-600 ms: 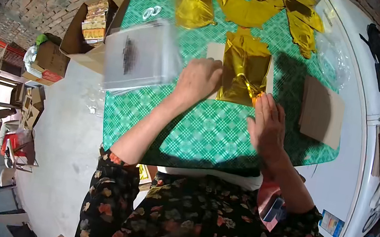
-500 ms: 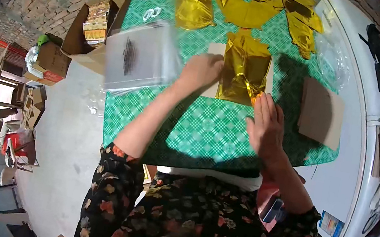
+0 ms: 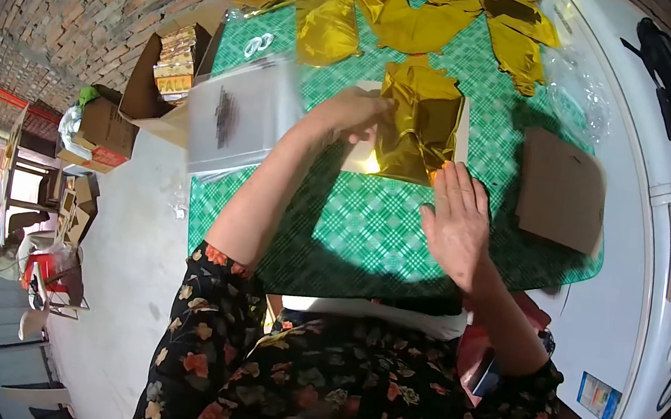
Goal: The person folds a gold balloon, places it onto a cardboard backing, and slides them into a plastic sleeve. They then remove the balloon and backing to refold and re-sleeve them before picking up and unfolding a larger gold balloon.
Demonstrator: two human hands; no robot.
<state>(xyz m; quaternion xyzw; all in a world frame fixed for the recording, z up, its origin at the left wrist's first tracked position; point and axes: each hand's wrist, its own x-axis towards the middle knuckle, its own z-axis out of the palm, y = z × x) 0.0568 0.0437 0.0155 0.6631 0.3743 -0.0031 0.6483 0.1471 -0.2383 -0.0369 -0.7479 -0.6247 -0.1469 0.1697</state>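
A folded gold foil piece (image 3: 417, 122) lies on a pale card (image 3: 359, 157) in the middle of the green checked tablecloth (image 3: 367, 233). My left hand (image 3: 352, 113) rests on the card's left edge, its fingers curled against the foil. Flat on the cloth, my right hand (image 3: 456, 221) has its fingers spread, the fingertips touching the foil's near right corner. Neither hand has lifted anything.
More gold foil shapes (image 3: 405, 8) lie at the table's far end. A stack of clear bags (image 3: 236, 113) sits at the left, brown cardboard sheets (image 3: 561, 189) at the right. A white appliance (image 3: 655, 263) stands on the right. Open boxes (image 3: 169, 66) are on the floor left.
My left hand has slid a little further along the card's left edge, with the forearm swung up. The right hand stays at the foil's near corner. The view shifted slightly.
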